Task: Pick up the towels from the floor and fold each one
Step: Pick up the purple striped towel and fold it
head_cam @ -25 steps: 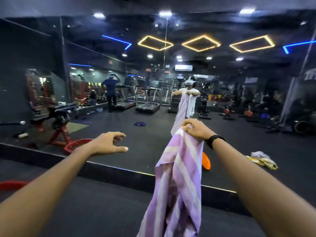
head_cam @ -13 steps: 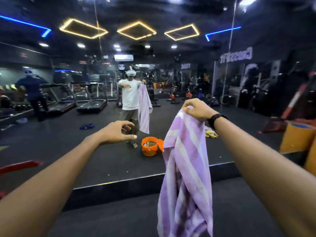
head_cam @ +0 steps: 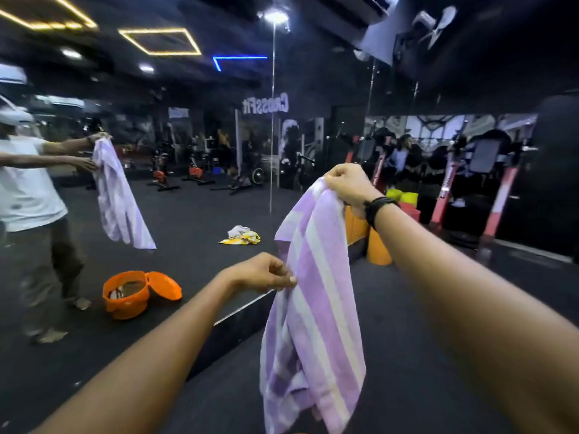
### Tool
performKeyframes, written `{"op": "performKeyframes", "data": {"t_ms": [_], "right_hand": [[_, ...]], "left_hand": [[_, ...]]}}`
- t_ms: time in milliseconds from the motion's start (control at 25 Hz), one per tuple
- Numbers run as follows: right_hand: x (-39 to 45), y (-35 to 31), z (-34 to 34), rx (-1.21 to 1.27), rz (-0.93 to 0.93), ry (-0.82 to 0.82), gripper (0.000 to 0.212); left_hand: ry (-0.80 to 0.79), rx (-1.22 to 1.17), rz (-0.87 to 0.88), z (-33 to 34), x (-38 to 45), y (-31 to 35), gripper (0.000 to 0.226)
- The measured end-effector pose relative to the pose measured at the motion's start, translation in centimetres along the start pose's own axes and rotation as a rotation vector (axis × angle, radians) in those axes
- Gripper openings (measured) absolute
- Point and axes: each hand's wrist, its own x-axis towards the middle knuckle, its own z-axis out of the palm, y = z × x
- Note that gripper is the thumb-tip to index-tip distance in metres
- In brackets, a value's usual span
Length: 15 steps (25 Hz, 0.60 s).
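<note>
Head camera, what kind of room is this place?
Most likely a gym. The mirror wall reflects exercise bikes, a reversed CrossFit sign and a black rubber floor.

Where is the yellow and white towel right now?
In the head view's mirror, the yellow and white towel lies crumpled mid-floor, right of the orange bucket.

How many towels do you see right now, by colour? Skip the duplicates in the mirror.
Purple-and-white striped towel, held by right hand and left hand: 1
Yellow-and-white towels, crumpled heap seen in the mirror: 1
Total: 2
</note>
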Motion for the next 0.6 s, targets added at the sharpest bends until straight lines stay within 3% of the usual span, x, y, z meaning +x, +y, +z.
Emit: {"op": "performKeyframes", "data": {"t_ms": [80,200,280,360,440,520,600], "right_hand": [[-0.4,0.7,-1.5,0.034,0.102,0.083,0.021],[-1.8,0.2,-2.9,0.089,0.194,0.212,0.022],[-3.1,-0.2,-3.7,0.115,0.214,0.219,0.027],[-5.0,0.1,-4.8,0.055,0.242,0.305,0.027],[-7.4,1.2,-7.3,-0.074,0.307,0.4,0.027],[-10.1,2.3,-9.6,-0.3,0.422,0.254,0.027],[-12.7,2.1,-10.0,-0.475,0.547,-0.091,0.022]], "left_hand": [[-0.004,-0.167,0.002,-1.4,0.9,0.7,0.013],[-0.112,-0.057,-0.05,-1.7,2.5,0.6,0.043],[-0.293,-0.083,-0.01,0.0,3.9,0.1,0.056],[-0.435,-0.133,0.092,1.4,4.6,0.3,0.052],[-0.351,-0.226,0.191,1.6,5.1,2.0,0.037],[-0.253,-0.4,0.281,0.8,5.0,4.8,0.02],[-0.238,-0.482,0.4,-0.2,4.2,8.4,0.012]]}}
